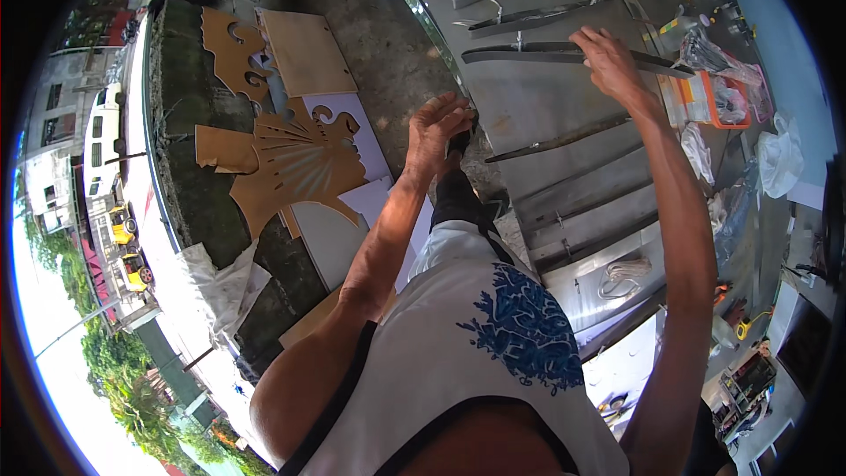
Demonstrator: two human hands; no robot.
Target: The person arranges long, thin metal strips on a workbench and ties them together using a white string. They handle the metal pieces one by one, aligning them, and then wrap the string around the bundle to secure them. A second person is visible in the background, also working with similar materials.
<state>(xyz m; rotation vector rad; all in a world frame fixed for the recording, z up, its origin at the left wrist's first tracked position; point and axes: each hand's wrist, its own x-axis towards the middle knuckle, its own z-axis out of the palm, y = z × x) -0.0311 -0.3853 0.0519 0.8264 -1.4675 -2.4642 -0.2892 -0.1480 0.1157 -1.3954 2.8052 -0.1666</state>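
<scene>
Meanwhile the right hand (611, 60) grips a long dark metal strip (529, 55) on the counter (564, 106); the left hand (438, 128) closes around a dark tool (458, 143).

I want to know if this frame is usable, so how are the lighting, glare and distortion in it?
Head view: strong daylight, with sky at the lower left blown out to white; the metal sheet gives dull glare; fisheye bends the sheet's edges and the street toward the dark round rim; the left hand and the right hand on a dark strip look reasonably sharp, though small clutter at the right edge is hard to read.
</scene>
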